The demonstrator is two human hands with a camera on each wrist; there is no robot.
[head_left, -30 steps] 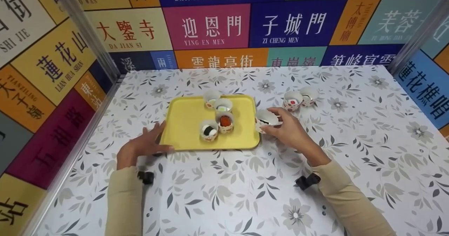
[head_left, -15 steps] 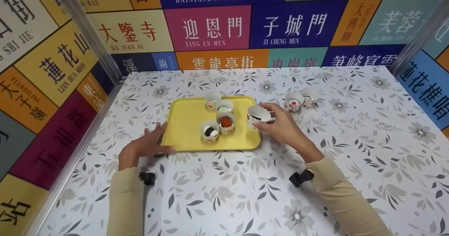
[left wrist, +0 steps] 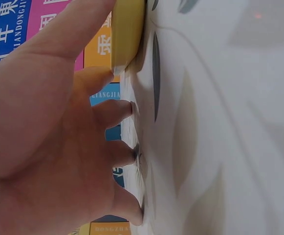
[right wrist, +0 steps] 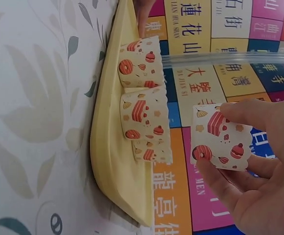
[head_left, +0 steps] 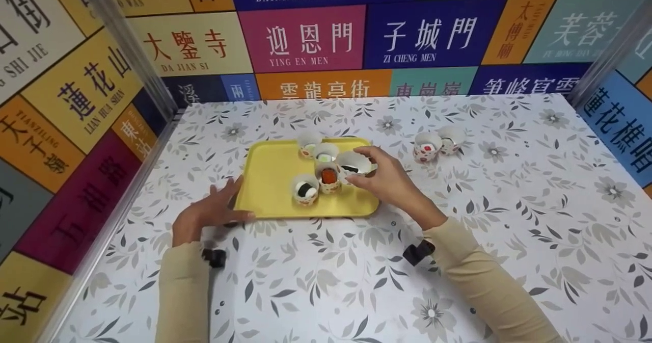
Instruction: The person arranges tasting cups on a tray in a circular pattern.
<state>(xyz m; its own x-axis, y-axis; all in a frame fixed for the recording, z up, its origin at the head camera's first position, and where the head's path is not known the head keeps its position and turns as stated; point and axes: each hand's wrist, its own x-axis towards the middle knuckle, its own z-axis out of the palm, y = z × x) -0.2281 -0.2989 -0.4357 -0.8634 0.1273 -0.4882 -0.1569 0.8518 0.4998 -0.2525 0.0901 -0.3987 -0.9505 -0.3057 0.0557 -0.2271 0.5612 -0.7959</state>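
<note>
Paper cup (head_left: 356,162), round, white with red print, is in head view pinched by the right hand (head_left: 391,181) over the yellow rectangular tray (head_left: 270,180); its dark content (head_left: 349,169) looks unclear. Left wrist view: the left hand (left wrist: 78,142) touches the tray edge, fingers spread. Right wrist view: cup and tray are apart.

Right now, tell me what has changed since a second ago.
The right hand has carried its paper cup leftward, from the right edge of the yellow tray to above the tray, still gripped. The left hand stays at the tray's left end; the four cups on the tray and the two cups off to the right have not moved.
</note>
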